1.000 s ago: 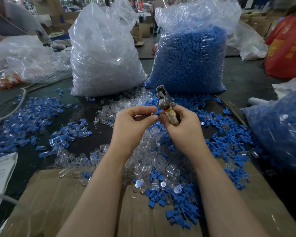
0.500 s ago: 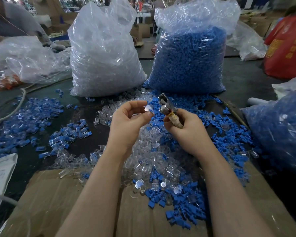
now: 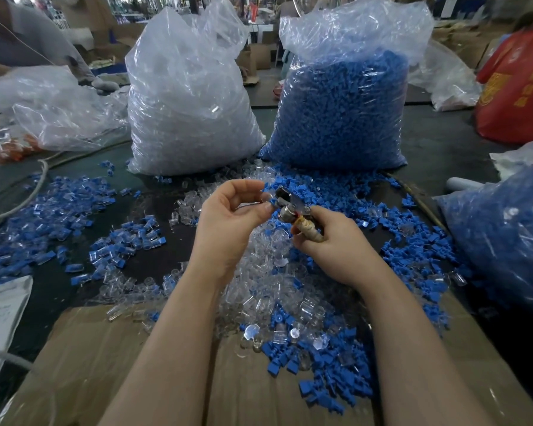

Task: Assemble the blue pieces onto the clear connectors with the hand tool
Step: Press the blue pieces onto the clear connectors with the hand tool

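My right hand [image 3: 333,244] grips a metal hand tool [image 3: 290,207] by its tape-wrapped handle, its metal head pointing up and left. My left hand [image 3: 231,219] pinches a small clear connector [image 3: 266,198] between thumb and forefinger, right against the tool's head. Both hands hover above a mixed heap of clear connectors [image 3: 268,290] and loose blue pieces [image 3: 330,370] on the table. Whether a blue piece sits in the tool's head is not visible.
A big bag of clear connectors [image 3: 188,112] and a big bag of blue pieces [image 3: 342,112] stand at the back. Assembled blue-and-clear parts [image 3: 43,210] lie left. Cardboard [image 3: 111,370] covers the near edge. Another bag of blue parts [image 3: 505,241] sits right; a person's arm is at far left.
Both hands have dropped slightly and drifted right. The tool's head has tilted from upright toward the left, and my left hand has brought the clear connector up against it.
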`<state>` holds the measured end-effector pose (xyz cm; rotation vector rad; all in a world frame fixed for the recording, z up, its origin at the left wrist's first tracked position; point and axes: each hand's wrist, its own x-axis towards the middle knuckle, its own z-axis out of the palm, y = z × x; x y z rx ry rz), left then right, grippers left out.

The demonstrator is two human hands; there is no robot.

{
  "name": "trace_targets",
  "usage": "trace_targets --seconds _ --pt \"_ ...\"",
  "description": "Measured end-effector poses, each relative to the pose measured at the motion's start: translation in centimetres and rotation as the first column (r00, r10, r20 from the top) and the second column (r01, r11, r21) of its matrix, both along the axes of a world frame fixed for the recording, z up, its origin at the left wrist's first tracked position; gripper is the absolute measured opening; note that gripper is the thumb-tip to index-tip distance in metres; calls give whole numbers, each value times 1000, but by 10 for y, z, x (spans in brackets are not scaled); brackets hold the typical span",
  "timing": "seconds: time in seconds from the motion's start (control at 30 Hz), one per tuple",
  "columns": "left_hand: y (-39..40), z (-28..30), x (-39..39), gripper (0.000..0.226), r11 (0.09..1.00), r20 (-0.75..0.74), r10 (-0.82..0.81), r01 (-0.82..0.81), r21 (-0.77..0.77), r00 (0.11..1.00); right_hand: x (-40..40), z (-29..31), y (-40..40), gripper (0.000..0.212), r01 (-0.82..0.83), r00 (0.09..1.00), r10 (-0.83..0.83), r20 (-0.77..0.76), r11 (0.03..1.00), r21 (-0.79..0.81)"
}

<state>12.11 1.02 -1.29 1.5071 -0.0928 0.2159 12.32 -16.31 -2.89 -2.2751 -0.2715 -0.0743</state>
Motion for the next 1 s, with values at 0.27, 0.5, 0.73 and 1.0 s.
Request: trace_targets --seconds 0.27,0.5,0.73,1.0 --pt "3 1 -1 31 999 -2 -29 29 17 1000 -1 -1 0 6 7 1000 -7 7 998 -67" --pt "4 1 -2 30 999 -14 -32 32 -1 999 -2 0 2 7 -10 1000 10 -2 1000 -28" --pt "4 2 -2 31 999 -30 -36 35 -34 999 -3 0 2 6 -20 1000 20 -18 1000 2" --pt "3 2 -2 31 999 -31 -35 34 -25 999 -3 0 2 4 -8 1000 8 -7 1000 -20"
